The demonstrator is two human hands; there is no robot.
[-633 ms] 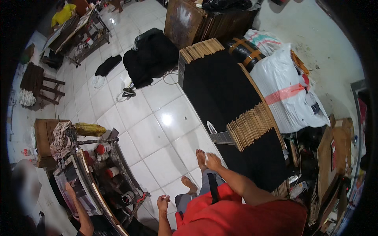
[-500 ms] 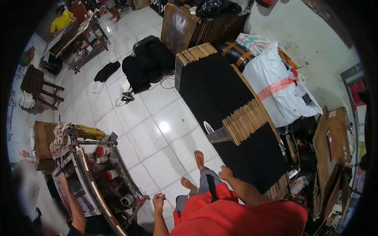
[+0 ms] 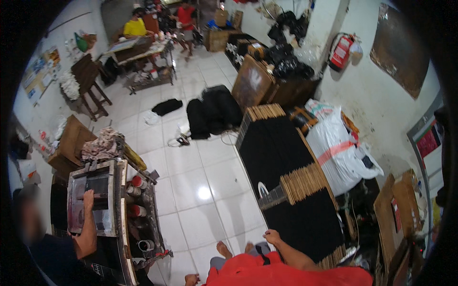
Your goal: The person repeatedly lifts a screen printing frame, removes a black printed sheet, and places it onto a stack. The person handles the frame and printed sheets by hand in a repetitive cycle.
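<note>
Head view: my right grip (image 3: 272, 236), curled narrow, is nearer the long, flat black fabric (image 3: 305, 219) at two o'clock, running eleven-to-five; my left grip's (image 3: 192, 279) state I cannot tell.

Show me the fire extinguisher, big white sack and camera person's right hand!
Fire extinguisher (image 3: 340, 54), head view: red body.
White sack (image 3: 341, 163), head view: white middle.
Right hand (image 3: 272, 237), head view: middle of the hand.

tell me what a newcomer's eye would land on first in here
Probably the bright red shirt at the bottom edge, its wearer's right hand near the black cloth. That cloth, right of centre, makes a large dark block crossed by a row of brown boards. At upper right, a red fire extinguisher stands out on the pale wall.
</note>
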